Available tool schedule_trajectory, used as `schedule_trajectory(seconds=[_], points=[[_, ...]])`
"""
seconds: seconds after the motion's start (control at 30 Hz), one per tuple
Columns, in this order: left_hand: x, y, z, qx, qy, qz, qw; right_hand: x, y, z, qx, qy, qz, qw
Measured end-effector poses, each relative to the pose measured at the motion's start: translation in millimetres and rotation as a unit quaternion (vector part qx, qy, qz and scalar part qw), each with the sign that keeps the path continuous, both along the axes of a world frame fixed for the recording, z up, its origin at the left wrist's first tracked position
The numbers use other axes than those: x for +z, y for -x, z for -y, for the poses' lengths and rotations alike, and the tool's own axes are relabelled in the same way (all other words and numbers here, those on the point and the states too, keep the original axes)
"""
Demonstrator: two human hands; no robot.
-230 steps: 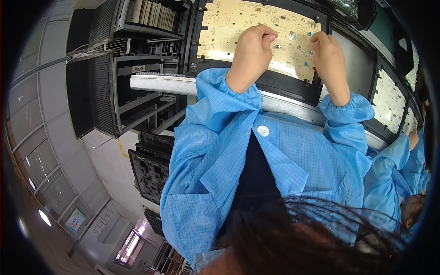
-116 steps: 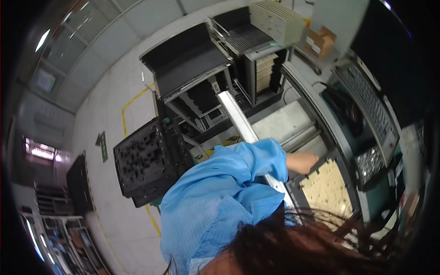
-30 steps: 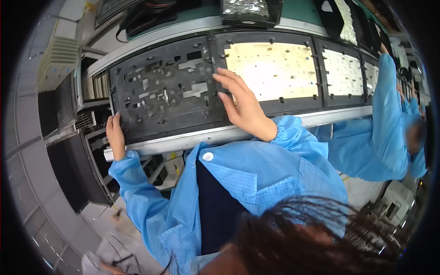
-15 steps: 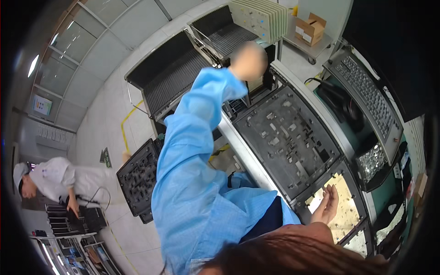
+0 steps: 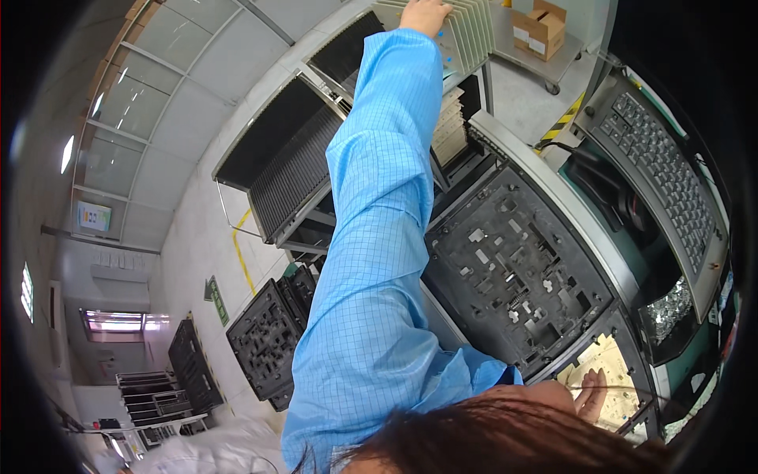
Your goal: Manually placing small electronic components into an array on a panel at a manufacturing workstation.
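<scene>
Pale tiled floor (image 5: 201,229) stretches wide between the wall and a black slotted rack (image 5: 288,158); past it, a worker's left hand (image 5: 426,16) reaches a row of thin, pale upright boards (image 5: 474,35), though from where I stand I cannot tell whether the fingers grip. Right of the blue sleeve (image 5: 379,205), a black cut-out tray (image 5: 513,268) lies along a metal rail (image 5: 568,209); the right hand (image 5: 591,391), fingers extended, is over a yellow board (image 5: 616,363).

cardboard box (image 5: 545,33) on wheeled cart (image 5: 555,66) | grey keyboard (image 5: 659,178) | green floor arrow (image 5: 215,299)
</scene>
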State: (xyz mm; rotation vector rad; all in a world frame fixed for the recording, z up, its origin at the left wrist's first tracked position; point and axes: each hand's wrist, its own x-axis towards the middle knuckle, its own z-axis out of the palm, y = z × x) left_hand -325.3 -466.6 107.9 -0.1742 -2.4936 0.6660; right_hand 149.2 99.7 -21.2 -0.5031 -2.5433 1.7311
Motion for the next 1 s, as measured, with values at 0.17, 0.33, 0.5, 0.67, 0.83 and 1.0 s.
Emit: schedule_trajectory(seconds=[0.17,0.33,0.5,0.67,0.83,1.0], points=[[-7,17,20,-0.065,-0.025,0.051,0.996,15,16,23,-0.009,-0.054,-0.048,0.997],[8,32,85,-0.172,-0.054,0.062,0.982,28,26,30,0.005,-0.059,-0.042,0.997],[90,-45,-29,-0.342,-0.042,0.081,0.935,61,20,37,0.025,-0.033,-0.068,0.997],[156,-237,-162,-0.284,0.030,0.078,0.955,133,93,84,0.235,-0.104,-0.210,0.943],[175,-337,-249,-0.351,0.015,0.194,0.916,172,132,136,0.309,-0.178,-0.467,0.809],[148,-353,-306,-0.482,0.026,0.163,0.860,142,107,117,0.203,0.057,-0.350,0.913]])
